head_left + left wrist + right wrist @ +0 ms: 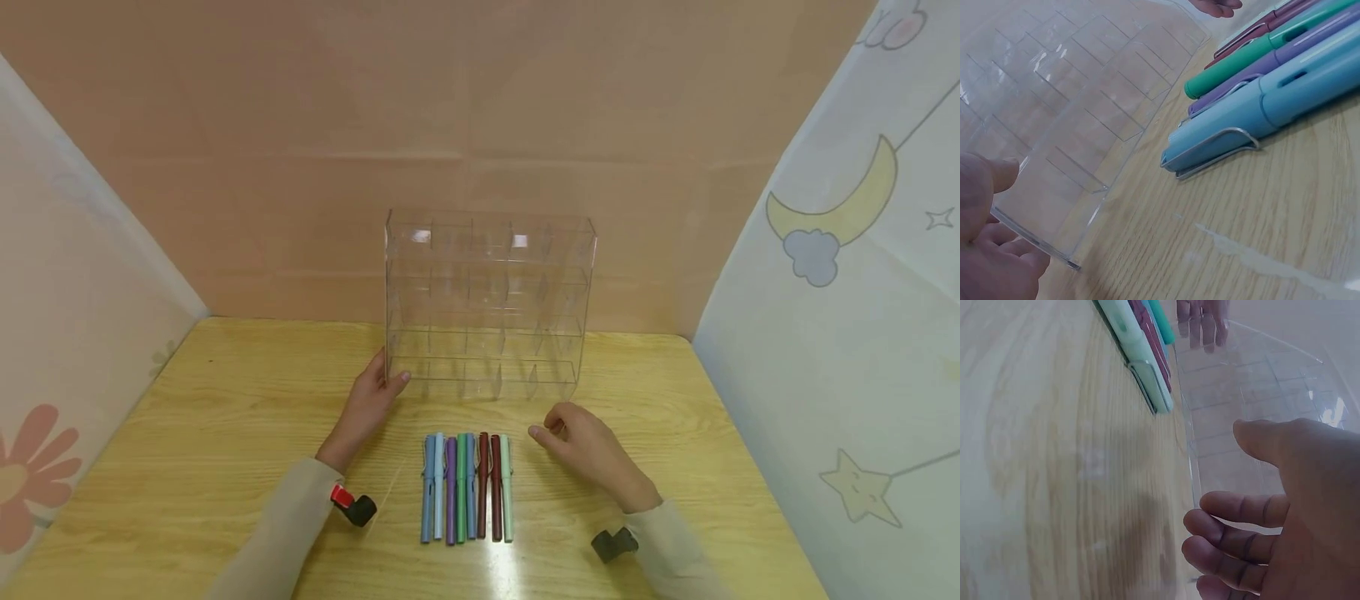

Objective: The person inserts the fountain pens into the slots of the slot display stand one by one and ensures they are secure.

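Observation:
A clear plastic compartment rack (487, 321) stands upright at the back of the table. My left hand (372, 400) holds its lower left side, thumb in front and the other fingers around the outer edge, as the left wrist view shows. In front of the rack's lower right corner is my right hand (592, 446), fingers loosely bent and holding nothing. Between my hands several capped pens lie side by side, clips toward the rack: blue ones, a purple pen (451, 492), a green pen (461, 492), dark red ones and a pale green pen (507, 492) at the right end.
The wooden table (247, 433) has a pinkish-tan cloth wall (465, 100) close behind the rack. Printed cloth sides stand left and right, the right one with a moon (847, 208).

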The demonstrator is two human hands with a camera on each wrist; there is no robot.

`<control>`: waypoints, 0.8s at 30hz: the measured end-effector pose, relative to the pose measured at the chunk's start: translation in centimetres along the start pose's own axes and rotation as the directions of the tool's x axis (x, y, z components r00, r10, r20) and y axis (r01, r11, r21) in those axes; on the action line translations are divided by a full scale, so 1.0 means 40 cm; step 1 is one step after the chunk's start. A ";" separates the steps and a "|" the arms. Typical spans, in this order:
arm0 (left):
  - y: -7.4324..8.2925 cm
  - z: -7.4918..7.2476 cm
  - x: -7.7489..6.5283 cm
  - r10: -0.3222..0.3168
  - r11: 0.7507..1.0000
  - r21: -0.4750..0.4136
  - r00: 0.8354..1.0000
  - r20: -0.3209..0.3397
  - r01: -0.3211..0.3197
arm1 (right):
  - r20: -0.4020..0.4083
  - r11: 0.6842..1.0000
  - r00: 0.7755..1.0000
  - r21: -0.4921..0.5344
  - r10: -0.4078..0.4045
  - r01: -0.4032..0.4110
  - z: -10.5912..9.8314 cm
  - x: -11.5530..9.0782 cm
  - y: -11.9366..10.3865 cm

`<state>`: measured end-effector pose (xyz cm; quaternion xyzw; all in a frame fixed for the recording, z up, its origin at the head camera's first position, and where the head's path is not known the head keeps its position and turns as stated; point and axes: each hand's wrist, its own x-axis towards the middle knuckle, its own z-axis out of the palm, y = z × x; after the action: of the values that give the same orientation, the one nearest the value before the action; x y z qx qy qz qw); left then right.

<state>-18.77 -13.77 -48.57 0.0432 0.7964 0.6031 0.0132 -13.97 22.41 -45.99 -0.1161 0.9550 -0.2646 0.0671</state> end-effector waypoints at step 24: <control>-0.012 0.003 0.005 -0.058 0.998 -0.034 0.997 -0.044 0.057 | 0.065 0.991 0.994 0.106 -0.085 0.078 0.076 0.002 -0.062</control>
<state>-18.97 -13.78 -49.04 0.0065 0.7874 0.6163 0.0133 -13.02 18.85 -47.29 -0.1608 0.9316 -0.3117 0.0953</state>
